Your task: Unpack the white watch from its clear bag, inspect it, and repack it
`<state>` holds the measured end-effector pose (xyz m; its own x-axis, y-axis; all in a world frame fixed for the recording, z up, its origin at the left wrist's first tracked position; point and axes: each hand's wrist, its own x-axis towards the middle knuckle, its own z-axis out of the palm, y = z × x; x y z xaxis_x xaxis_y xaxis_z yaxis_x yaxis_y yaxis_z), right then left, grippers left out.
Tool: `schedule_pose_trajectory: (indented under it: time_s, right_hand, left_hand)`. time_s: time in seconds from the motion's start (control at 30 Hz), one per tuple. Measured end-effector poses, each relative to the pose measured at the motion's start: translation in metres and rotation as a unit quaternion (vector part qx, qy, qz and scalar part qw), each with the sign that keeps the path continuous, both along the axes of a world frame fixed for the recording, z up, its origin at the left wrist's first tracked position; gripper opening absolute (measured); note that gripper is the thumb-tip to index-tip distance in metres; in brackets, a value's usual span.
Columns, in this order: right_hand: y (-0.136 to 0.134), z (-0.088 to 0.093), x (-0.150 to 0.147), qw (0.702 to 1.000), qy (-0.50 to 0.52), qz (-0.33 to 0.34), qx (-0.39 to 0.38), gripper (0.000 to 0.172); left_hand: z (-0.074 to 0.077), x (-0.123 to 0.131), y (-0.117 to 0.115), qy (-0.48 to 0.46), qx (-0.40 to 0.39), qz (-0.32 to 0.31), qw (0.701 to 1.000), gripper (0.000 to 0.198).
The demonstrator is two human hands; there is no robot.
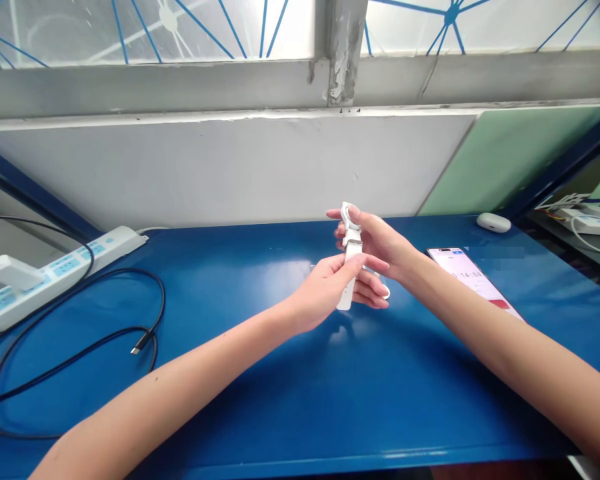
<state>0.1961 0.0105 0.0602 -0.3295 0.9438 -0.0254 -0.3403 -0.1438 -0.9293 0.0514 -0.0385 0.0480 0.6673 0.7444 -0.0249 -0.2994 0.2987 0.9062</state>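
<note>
Both my hands hold a white strap [351, 251] with a small buckle, raised above the blue table. My left hand [325, 287] pinches its lower part between thumb and fingers, and the strap's loose end hangs below the thumb. My right hand [377, 239] grips the looped upper part, with the thumb near the top. A small, round white piece [387, 292] shows beside my left fingertips; I cannot tell whether it belongs to the strap.
At left lies a white power strip [65, 270] with a plugged-in adapter [14, 273]. A black cable [163, 300] loops over the blue table [260, 400]. A phone [473, 277] lies beside my right forearm. Behind it sits a white earbud case [494, 223]. A wall [240, 173] closes the back.
</note>
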Motion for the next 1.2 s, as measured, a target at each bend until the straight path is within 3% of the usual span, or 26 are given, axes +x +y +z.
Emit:
schedule_pose_trajectory:
  time_s: [0.1, 0.3, 0.5, 0.67, 0.9, 1.2]
  right_hand:
    - [0.000, -0.004, -0.005, 0.995, 0.059, 0.051, -0.063, 0.031]
    - [0.000, 0.004, 0.000, 0.995, 0.075, 0.050, -0.041, 0.024]
    - [0.003, 0.007, 0.006, 0.997, 0.057, 0.056, -0.007, 0.025]
    - [0.002, 0.005, 0.004, 0.993, 0.067, 0.093, -0.017, 0.035]
    - [0.003, 0.003, 0.004, 0.992, 0.056, 0.112, -0.019, 0.035]
    - [-0.001, 0.009, 0.004, 0.992, 0.041, 0.116, -0.015, 0.038]
  left_hand:
    - [-0.006, 0.000, 0.004, -0.006, -0.045, -0.021, 0.999, 0.035]
    - [-0.011, -0.002, 0.008, -0.049, -0.144, -0.059, 0.987, 0.034]
    - [-0.007, -0.002, 0.006, -0.036, -0.129, -0.071, 0.988, 0.034]
    - [-0.009, -0.004, 0.009, -0.026, -0.113, -0.058, 0.992, 0.033]
    - [-0.013, -0.007, 0.014, -0.030, -0.108, -0.049, 0.992, 0.032]
    - [-0.016, -0.003, 0.012, -0.007, -0.094, -0.007, 0.996, 0.031]
